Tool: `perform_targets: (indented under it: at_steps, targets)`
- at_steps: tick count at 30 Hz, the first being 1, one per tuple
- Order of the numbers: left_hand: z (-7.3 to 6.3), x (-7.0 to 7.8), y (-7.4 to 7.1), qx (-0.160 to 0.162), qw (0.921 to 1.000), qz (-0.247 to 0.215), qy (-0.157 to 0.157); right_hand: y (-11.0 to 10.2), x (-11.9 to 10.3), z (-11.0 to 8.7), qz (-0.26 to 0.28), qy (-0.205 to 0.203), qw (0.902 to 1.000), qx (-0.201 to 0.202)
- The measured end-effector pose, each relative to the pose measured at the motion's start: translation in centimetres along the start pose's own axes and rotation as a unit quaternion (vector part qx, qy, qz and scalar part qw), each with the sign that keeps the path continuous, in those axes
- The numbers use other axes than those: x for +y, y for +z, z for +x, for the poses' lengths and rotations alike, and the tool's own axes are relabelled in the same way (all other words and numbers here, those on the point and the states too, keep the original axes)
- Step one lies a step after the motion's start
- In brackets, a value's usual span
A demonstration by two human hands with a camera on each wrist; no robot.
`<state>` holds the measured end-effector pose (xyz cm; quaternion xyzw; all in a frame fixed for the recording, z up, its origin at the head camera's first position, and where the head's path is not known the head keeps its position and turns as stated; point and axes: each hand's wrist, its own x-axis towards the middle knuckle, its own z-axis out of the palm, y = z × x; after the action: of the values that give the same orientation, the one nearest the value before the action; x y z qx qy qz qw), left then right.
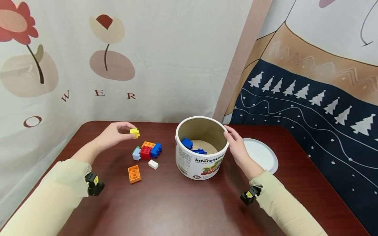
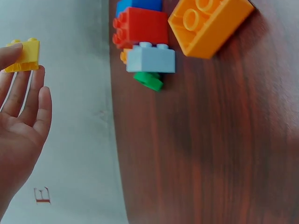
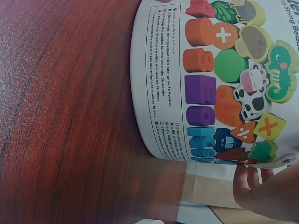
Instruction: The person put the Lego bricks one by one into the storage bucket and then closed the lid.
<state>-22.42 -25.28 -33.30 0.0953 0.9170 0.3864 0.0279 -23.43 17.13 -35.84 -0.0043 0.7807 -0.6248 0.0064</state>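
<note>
Between thumb and fingers, my left hand (image 1: 117, 132) pinches a yellow toy brick (image 1: 134, 132), raised at the far left of the table. The left wrist view shows the same yellow brick (image 2: 25, 55) under the thumb, the other fingers stretched behind it. My right hand (image 1: 236, 144) holds the rim of a white round tub (image 1: 198, 162) on its right side. Blue bricks (image 1: 187, 143) lie inside the tub. Right of my left hand sit a red brick (image 1: 145, 152), a blue brick (image 1: 156, 150), a light blue brick (image 1: 136, 154), an orange brick (image 1: 148, 144) and a mostly hidden green piece (image 2: 148, 80).
Closer to me lie a white brick (image 1: 153, 164) and an orange brick (image 1: 134, 174) with its hollow side up. A white round lid (image 1: 261, 155) rests on the table right of the tub, partly behind my right forearm. Printed curtains (image 1: 165, 65) hang behind the brown table (image 1: 177, 209).
</note>
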Motion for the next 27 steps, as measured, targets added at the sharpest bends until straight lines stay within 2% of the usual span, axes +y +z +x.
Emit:
perform_targets:
  at_steps: [7, 17, 27]
  targets:
    - [0.9, 1.6, 0.2, -0.010, 0.9997, -0.016, 0.019, 0.0, -0.1, 0.1, -0.005, 0.003, 1.0000, -0.001]
    - [2.0, 4.8, 0.6, -0.025, 0.9979, -0.036, 0.047, 0.0, -0.1, 0.0, -0.001, 0.006, 1.0000, -0.003]
    - [3.5, 7.8, 1.8, -0.040, 0.9938, -0.062, 0.084, 0.0, -0.1, -0.1, 0.001, 0.004, 1.0000, -0.001]
